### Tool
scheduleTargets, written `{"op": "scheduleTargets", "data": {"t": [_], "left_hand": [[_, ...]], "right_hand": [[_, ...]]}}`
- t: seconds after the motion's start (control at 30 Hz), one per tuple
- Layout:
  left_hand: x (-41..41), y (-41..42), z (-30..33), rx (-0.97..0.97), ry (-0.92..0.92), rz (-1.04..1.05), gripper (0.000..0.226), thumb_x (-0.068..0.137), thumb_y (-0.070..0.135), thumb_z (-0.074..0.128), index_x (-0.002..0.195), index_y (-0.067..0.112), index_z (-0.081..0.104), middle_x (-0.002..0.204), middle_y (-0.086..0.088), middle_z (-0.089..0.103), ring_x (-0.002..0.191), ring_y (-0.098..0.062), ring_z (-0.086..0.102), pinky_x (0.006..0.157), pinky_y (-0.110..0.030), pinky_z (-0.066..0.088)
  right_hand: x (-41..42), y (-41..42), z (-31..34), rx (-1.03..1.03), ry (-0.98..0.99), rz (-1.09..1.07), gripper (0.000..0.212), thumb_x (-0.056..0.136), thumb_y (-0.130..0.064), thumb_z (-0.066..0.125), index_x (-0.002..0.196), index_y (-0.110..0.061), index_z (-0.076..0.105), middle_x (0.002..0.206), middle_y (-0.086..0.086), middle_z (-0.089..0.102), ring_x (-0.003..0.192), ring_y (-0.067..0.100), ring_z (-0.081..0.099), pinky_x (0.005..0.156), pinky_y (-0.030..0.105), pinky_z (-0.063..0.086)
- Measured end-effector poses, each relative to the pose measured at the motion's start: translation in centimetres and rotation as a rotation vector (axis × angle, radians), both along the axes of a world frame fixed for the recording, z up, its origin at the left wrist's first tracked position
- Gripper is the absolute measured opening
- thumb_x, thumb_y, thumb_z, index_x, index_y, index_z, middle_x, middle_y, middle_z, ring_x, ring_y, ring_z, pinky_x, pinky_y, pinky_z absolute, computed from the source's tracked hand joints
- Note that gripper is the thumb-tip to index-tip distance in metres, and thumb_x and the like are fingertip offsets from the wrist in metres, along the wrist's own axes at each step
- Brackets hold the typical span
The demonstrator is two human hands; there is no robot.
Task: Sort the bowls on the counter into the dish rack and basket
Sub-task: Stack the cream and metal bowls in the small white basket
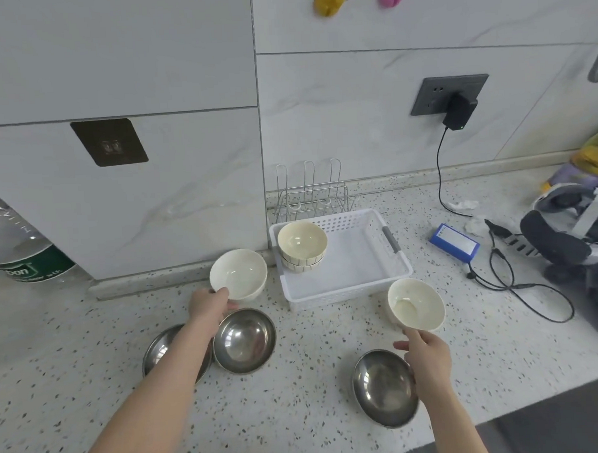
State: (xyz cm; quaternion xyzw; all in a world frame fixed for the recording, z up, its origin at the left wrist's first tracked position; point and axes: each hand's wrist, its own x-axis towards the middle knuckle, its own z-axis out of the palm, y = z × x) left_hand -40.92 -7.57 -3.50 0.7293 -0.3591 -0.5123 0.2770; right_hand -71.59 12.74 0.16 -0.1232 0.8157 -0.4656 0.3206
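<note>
Head view: the left hand (208, 304) pinches the rim of a white bowl (238, 274) on the speckled surface (297, 380), beside the basket (347, 258). The right hand (428, 357) holds another white bowl (416, 304) by its near rim, just off the basket's front corner. Two stacked bowls (302, 246) sit inside it (wire dish rack (311, 191) behind). Three steel bowls (244, 340) lie nearby. A bottle (17, 245) at far left has a green label with letters "bon".

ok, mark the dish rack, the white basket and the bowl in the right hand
dish rack (311, 191): head view, on its wire uprights.
white basket (348, 289): head view, on its front rim.
bowl in the right hand (416, 305): head view, on its inner wall.
</note>
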Motion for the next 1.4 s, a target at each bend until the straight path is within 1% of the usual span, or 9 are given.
{"op": "scheduleTargets", "data": {"t": [0.1,0.2,0.33,0.47,0.63,0.83,1.13,1.27,1.4], "left_hand": [[0.1,0.0,1.2,-0.041,0.053,0.064,0.007,0.089,0.003,0.052,0.09,0.008,0.057,0.068,-0.016,0.07,0.05,-0.017,0.044,0.03,-0.012,0.025],[0.1,0.6,2.7,-0.057,0.096,0.065,0.008,0.089,0.003,0.053,0.086,0.008,0.058,0.06,-0.014,0.071,0.05,-0.017,0.04,0.03,-0.011,0.023],[-0.3,2.5,4.5,-0.059,0.105,0.015,0.008,0.089,0.004,0.053,0.091,0.007,0.06,0.065,-0.016,0.072,0.037,-0.01,0.043,0.029,-0.013,0.024],[-1.7,5.0,5.5,-0.029,0.139,0.023,0.007,0.09,0.005,0.054,0.087,0.005,0.06,0.066,-0.016,0.073,0.032,-0.006,0.032,0.029,-0.014,0.023],[-5.3,8.1,6.4,-0.006,0.175,0.071,0.01,0.093,0.007,0.054,0.09,0.003,0.063,0.073,-0.02,0.075,0.032,-0.005,0.029,0.029,-0.015,0.024],[-10.2,9.6,6.8,-0.026,0.199,0.059,0.011,0.094,0.009,0.053,0.094,0.005,0.063,0.072,-0.018,0.075,0.036,-0.008,0.025,0.031,-0.016,0.02],[-14.4,9.3,7.3,-0.077,0.228,0.095,0.009,0.094,0.01,0.055,0.094,0.006,0.063,0.073,-0.017,0.075,0.032,-0.006,0.027,0.032,-0.016,0.022],[-15.4,8.7,7.5,-0.089,0.256,0.129,0.01,0.095,0.009,0.054,0.094,0.004,0.063,0.07,-0.017,0.074,0.031,-0.006,0.027,0.031,-0.017,0.022],[-15.9,8.1,7.5,-0.107,0.272,0.152,0.01,0.095,0.007,0.054,0.094,0.003,0.063,0.072,-0.019,0.074,0.031,-0.005,0.027,0.03,-0.016,0.023]], "right_hand": [[-0.6,0.7,-0.3,0.034,-0.007,-0.09,0.017,0.091,-0.023,0.055,0.085,-0.012,0.066,0.076,0.005,0.072,0.063,0.02,0.051,0.063,0.037,0.045],[-1.5,1.1,-0.5,0.089,-0.054,-0.168,0.025,0.093,-0.026,0.052,0.083,-0.005,0.062,0.081,0.009,0.072,0.049,0.016,0.038,0.049,0.03,0.038],[-2.8,0.9,-0.8,0.115,-0.158,-0.142,0.036,0.095,-0.029,0.051,0.103,0.004,0.062,0.089,0.015,0.071,0.047,0.015,0.034,0.043,0.026,0.031],[-4.0,0.2,-1.3,0.131,-0.22,-0.07,0.038,0.096,-0.032,0.051,0.116,-0.001,0.056,0.09,0.012,0.07,0.05,0.014,0.039,0.042,0.024,0.031],[-5.6,-0.5,-2.1,0.084,-0.29,-0.014,0.022,0.092,-0.019,0.051,0.105,-0.003,0.059,0.087,0.014,0.073,0.052,0.014,0.039,0.041,0.023,0.03],[-7.5,-0.4,-2.1,0.031,-0.233,-0.048,0.026,0.087,-0.019,0.051,0.081,0.002,0.065,0.062,0.01,0.072,0.057,0.017,0.036,0.052,0.031,0.033],[-11.8,-3.5,3.4,-0.209,-0.124,0.076,0.01,0.085,-0.019,0.052,0.087,-0.018,0.062,0.06,0.002,0.072,0.064,0.015,0.047,0.056,0.03,0.041],[-12.0,-8.0,4.4,-0.171,-0.126,0.229,0.011,0.087,-0.017,0.052,0.084,-0.016,0.062,0.06,0.004,0.072,0.064,0.014,0.049,0.058,0.028,0.039],[-11.2,-11.8,3.8,-0.053,-0.146,0.374,0.02,0.085,-0.013,0.051,0.07,-0.006,0.063,0.059,0.008,0.072,0.05,0.011,0.04,0.051,0.025,0.034]]}}
